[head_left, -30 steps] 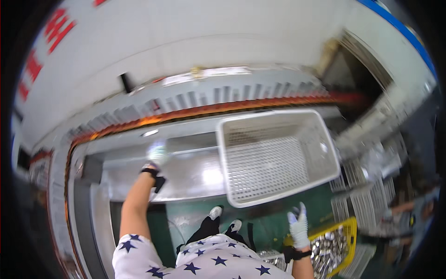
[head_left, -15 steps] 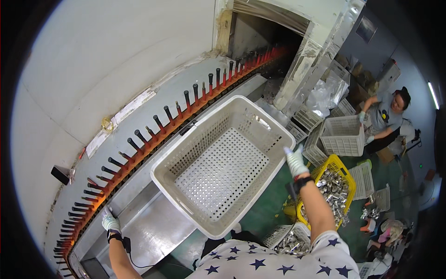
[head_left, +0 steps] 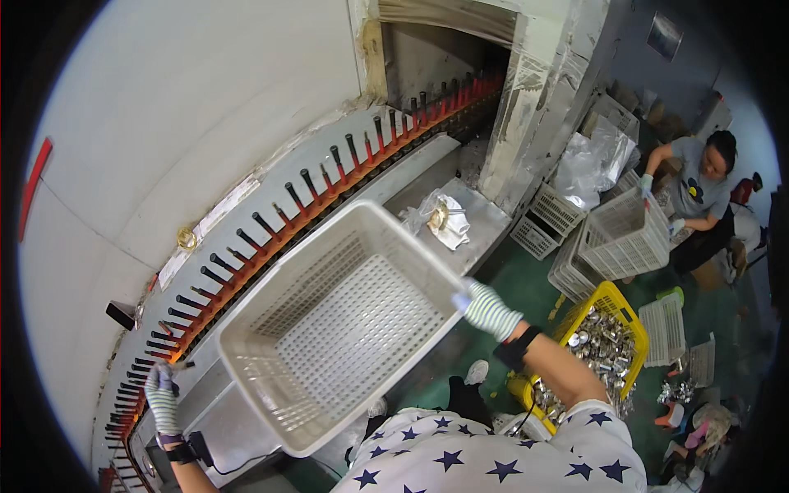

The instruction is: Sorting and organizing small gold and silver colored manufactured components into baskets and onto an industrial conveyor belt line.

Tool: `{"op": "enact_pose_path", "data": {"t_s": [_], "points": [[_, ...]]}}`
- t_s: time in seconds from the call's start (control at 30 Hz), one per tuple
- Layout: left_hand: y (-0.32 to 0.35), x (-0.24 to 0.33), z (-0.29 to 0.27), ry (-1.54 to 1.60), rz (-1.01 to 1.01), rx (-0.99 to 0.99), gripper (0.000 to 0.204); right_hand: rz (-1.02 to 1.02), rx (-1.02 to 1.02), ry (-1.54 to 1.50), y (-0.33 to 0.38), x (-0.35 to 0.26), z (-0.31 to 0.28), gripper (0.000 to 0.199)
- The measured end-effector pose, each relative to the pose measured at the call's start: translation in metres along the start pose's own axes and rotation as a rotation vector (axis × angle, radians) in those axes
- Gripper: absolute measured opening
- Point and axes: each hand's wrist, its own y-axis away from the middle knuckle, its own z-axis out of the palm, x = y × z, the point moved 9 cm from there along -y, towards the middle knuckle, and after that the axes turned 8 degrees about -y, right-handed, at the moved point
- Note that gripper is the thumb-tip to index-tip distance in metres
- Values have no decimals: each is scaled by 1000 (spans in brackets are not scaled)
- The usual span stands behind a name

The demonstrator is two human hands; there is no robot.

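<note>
A big off-white plastic basket (head_left: 345, 329) with a perforated bottom is tilted in front of me, nothing inside it. My right hand (head_left: 491, 312), in a striped glove, is closed on its right-hand rim. My left hand (head_left: 163, 398), gloved alike, is closed near the curved conveyor (head_left: 271, 246) at lower left. A small dark-tipped piece shows at its fingertips, too blurred to name. Along the conveyor stands a row of upright spindles, many of them black-topped with red-orange bases.
A white cloth (head_left: 449, 226) with a gold-coloured piece lies on the metal bench (head_left: 485, 222). Right of me stands a yellow crate (head_left: 629, 308) full of shiny metal parts. Beyond it, a co-worker (head_left: 699, 177) handles a pale crate (head_left: 629, 242). A pillar (head_left: 526, 99) rises beside the conveyor opening.
The basket has shifted left and toward me, my right hand moving with it, uncovering the cloth. My left hand has moved left and lower, its fingers now closed. The co-worker's crate has tilted.
</note>
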Motion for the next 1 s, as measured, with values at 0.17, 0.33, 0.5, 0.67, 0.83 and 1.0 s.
{"op": "enact_pose_path", "data": {"t_s": [0.17, 0.33, 0.5, 0.67, 0.83, 1.0], "points": [[111, 296, 47, 26, 224, 2, 30, -134, -414, -399, 18, -31, 78, 72], [170, 502, 174, 213, 422, -319, 29, -242, -479, -338, 37, -19, -3, 67], [190, 673, 265, 370, 508, -503, 36, -82, -294, -280, 32, 83, -112, 52], [152, 854, 296, 747, 941, -446, 43, 103, -145, -467, 45, 137, -207, 50], [74, 987, 287, 1094, 1188, -290, 32, 50, 124, -480, 54, 171, -293, 37], [-4, 1077, 283, 1206, 1172, -26, 27, 125, 298, -531, 26, 220, -355, 34]]}}
